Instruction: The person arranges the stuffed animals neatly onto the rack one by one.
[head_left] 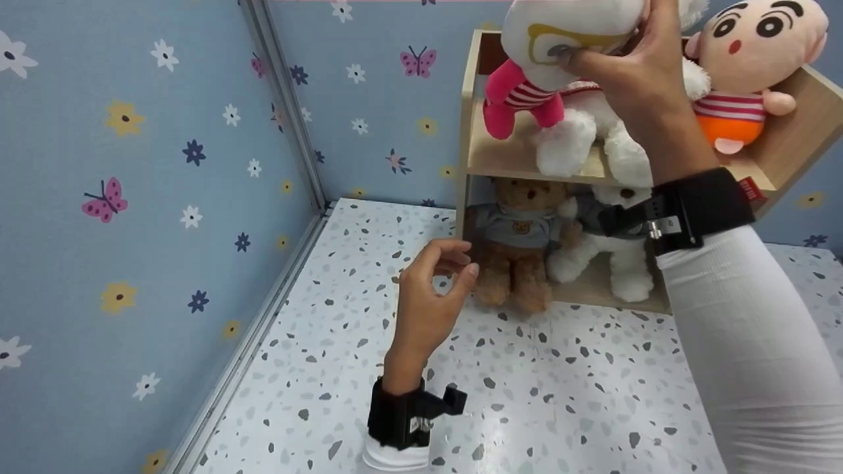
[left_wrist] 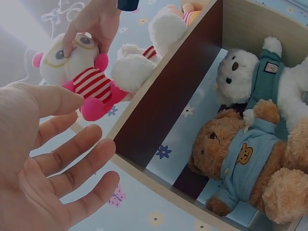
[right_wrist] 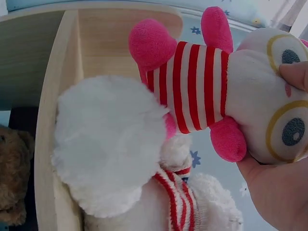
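Observation:
My right hand (head_left: 649,92) grips the white head of a plush toy (right_wrist: 192,86) with pink limbs, a red-and-white striped top and yellow-ringed eyes. The toy is held at the upper level of a wooden shelf (head_left: 504,155), partly in front of a fluffy white plush dog (head_left: 566,145) with a striped scarf. Holding nothing, my left hand (head_left: 431,309) hovers by the shelf's lower left side, fingers loosely bent. Nearest to it, a brown teddy bear (head_left: 520,260) in a blue top sits in the lower compartment.
Beside the teddy sits a white plush (left_wrist: 264,82) in a green top. A plush figure (head_left: 757,52) in a striped top and orange shorts sits at the upper right. Blue flowered walls (head_left: 197,263) stand left and behind; the surface below is speckled white (head_left: 540,382).

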The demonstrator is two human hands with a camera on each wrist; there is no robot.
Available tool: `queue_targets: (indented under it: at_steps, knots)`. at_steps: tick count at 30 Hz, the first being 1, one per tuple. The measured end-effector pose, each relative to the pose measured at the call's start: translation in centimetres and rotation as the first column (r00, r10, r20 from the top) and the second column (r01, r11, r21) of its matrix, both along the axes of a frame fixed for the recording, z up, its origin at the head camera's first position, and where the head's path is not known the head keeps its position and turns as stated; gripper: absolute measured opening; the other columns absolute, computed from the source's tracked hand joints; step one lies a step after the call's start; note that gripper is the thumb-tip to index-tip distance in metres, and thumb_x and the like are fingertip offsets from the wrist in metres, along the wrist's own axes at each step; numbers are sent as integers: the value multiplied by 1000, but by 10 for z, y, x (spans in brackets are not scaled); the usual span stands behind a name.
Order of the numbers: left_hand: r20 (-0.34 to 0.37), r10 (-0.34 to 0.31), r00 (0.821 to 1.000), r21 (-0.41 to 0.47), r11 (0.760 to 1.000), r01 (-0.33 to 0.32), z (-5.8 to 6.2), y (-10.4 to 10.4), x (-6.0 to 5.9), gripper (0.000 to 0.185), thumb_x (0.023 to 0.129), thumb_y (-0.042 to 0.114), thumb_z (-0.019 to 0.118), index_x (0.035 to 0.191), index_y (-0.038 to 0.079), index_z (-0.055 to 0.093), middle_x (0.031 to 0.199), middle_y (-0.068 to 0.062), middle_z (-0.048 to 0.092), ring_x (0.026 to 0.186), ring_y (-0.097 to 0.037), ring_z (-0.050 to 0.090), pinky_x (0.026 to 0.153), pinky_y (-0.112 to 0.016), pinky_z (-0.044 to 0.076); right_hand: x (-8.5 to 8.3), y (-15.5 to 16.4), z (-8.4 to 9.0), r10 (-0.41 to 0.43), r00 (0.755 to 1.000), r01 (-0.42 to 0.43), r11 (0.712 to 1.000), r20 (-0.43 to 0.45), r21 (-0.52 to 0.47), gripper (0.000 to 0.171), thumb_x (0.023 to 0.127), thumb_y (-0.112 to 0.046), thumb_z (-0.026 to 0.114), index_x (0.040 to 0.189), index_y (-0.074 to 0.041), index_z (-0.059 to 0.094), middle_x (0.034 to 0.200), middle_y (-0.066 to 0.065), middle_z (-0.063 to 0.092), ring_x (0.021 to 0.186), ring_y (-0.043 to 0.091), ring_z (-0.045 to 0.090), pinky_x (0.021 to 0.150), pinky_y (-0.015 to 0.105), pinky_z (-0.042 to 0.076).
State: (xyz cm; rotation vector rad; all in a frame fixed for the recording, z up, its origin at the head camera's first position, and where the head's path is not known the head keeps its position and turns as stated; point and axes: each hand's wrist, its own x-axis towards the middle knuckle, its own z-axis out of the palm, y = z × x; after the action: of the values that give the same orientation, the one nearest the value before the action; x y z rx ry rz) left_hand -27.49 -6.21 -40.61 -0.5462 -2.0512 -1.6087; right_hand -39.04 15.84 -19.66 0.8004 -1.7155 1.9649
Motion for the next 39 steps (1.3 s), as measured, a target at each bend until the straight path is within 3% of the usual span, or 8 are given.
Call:
queue_targets:
  at_steps: [8,16,24,28,33,36,39]
  knots:
    - [7,10,1000,-30,999,-10,-3,0,-1,23,94,29,62,116,22,62,99,-1,64,90,-10,62,83,-29,52,-3,-6,-7,-93,995,96,975,-24,200,78,72,6,74,138,-10,35,131,10,51,126,27,50,109,39,41]
    - [21,1,1000,-39,999,0,-2,2,0,24,93,27,62,116,21,61,98,2,64,91,-9,62,84,-30,52,-3,-14,-10,-150,987,163,903,-62,398,71,77,-2,73,136,-13,34,134,6,48,124,21,53,107,40,44]
    - [8,-7,1000,-51,999,7,-2,2,-1,24,94,27,61,117,21,60,97,2,64,90,-8,63,84,-30,52,-28,-7,-19,-235,971,224,848,-40,480,73,80,-11,75,139,-22,33,137,2,45,126,18,51,108,41,42]
    - [6,-15,1000,-57,998,16,-2,2,-3,24,94,28,61,117,21,60,97,2,64,89,-8,63,83,-30,52,-28,-8,-16,-337,941,287,779,-13,558,74,83,-21,75,142,-30,32,141,3,40,131,15,39,111,41,38]
    - [13,-13,1000,-72,997,14,-3,1,-3,25,94,28,61,118,21,60,97,2,64,90,-8,62,83,-32,52,-30,-13,-11,-514,858,379,631,0,677,76,81,-40,73,143,-44,29,144,3,29,130,15,19,114,43,29]
    - [18,-13,1000,-80,997,14,-2,1,-3,25,94,28,61,118,21,59,97,3,63,90,-8,62,83,-31,52,-32,-15,-9,-562,827,409,581,-17,704,80,80,-46,73,144,-49,27,141,4,25,130,17,16,114,43,27]
    - [23,-13,1000,-88,996,15,-3,1,-4,25,94,27,62,119,22,59,96,3,63,90,-8,62,82,-28,52,-35,-16,-9,-582,812,428,554,-35,714,81,81,-47,72,146,-49,24,140,5,22,131,18,13,115,43,26]
